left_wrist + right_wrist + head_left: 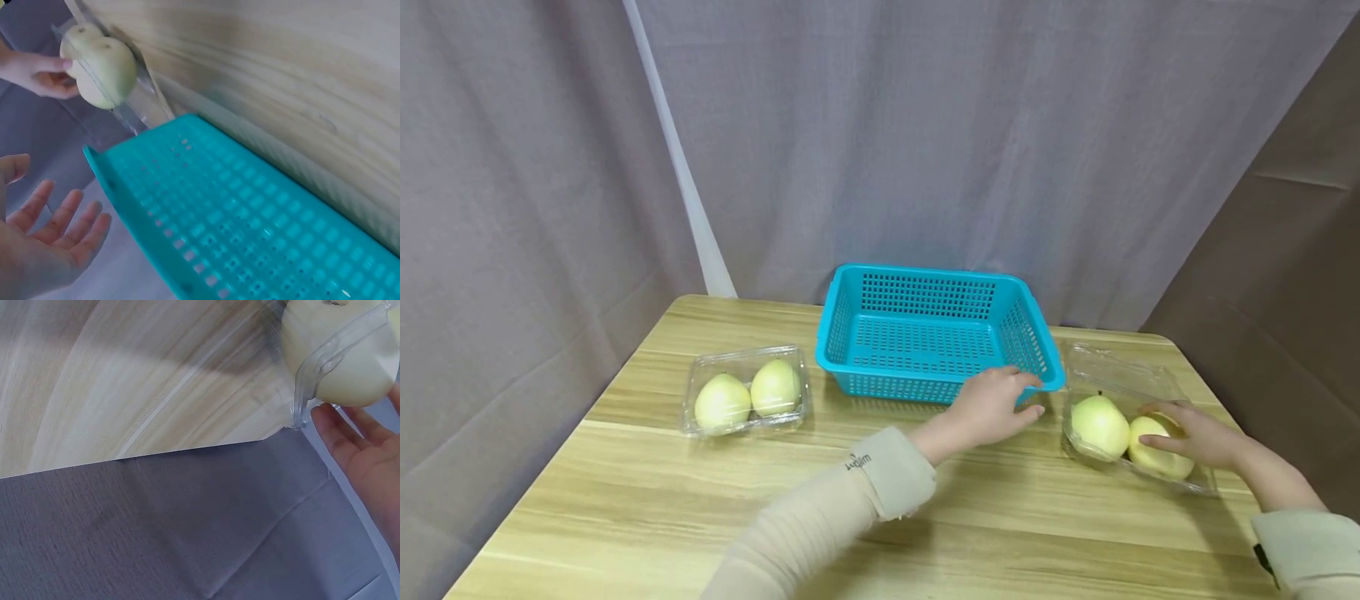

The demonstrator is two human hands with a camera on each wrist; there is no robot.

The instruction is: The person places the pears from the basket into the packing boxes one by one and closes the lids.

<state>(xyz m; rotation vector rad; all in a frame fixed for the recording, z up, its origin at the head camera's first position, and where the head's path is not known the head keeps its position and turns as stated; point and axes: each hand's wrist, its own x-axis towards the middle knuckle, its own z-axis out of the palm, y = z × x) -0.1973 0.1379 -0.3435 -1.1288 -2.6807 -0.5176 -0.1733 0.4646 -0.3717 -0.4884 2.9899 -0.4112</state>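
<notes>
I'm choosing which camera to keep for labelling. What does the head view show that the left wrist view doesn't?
Only the head view shows the closed clear box with two pears at the table's left, the whole wooden table, and the curtain backdrop. Only the left wrist view shows the left hand palm-side, fingers straight, holding nothing. Both show the turquoise basket, the open clear box with pears, and the right hand on the nearer pear.
</notes>
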